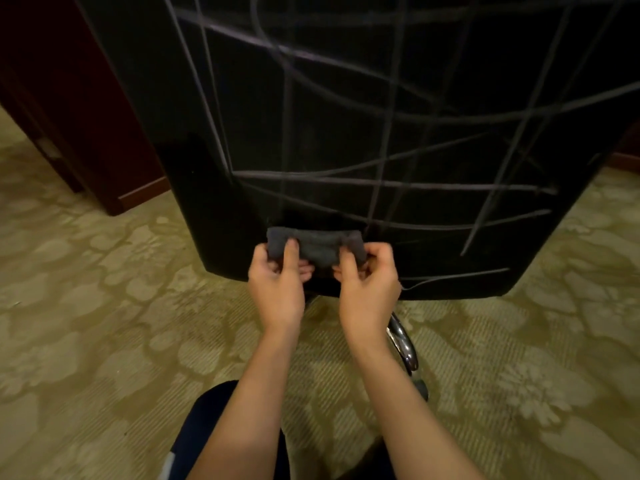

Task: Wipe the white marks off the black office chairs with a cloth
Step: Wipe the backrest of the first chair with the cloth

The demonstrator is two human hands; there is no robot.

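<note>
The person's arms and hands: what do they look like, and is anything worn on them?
Both forearms are bare from the bottom edge of the picture up to the wrists; no sleeve shows. The left hand and the right hand wear no gloves. No watch, bracelet or ring can be seen on the visible sides. The light is dim, so small details could be missed.

I hold a folded grey cloth (313, 245) in front of the lower back of the black chair (242, 150), my left hand (277, 278) pinching its left end and my right hand (369, 282) its right end. White marks (391, 183) criss-cross the chair back above. A chrome chair leg (403, 342) shows over the patterned carpet (86, 306) below.
</note>
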